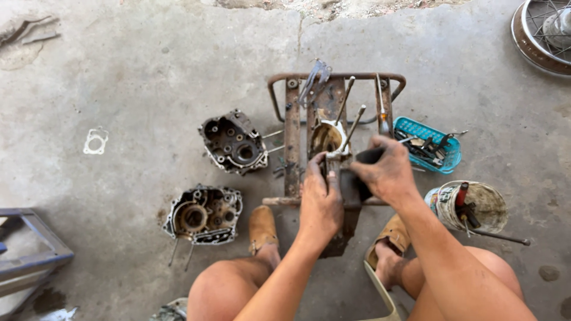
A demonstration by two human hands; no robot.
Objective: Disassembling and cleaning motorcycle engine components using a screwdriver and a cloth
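Engine cylinder part (328, 138) on rusty metal stand (292, 128), bare concrete floor (148, 65).

Cylinder sits atop the stand with long studs rising from it, directly ahead of the knees. Left hand (319, 199) closed around a metal piece at the part's near edge. Right hand (386, 172) clamped on a dark tool handle (370, 156). Two crankcase halves (233, 142) lie left on the floor; blue tool basket (429, 144) and bucket (476, 205) right; spoked wheel (544, 32) at top right. Sandalled feet flank the stand.

Both forearms reach forward, left hand (319, 199) and right hand (386, 172) curled in grips, knuckles up.
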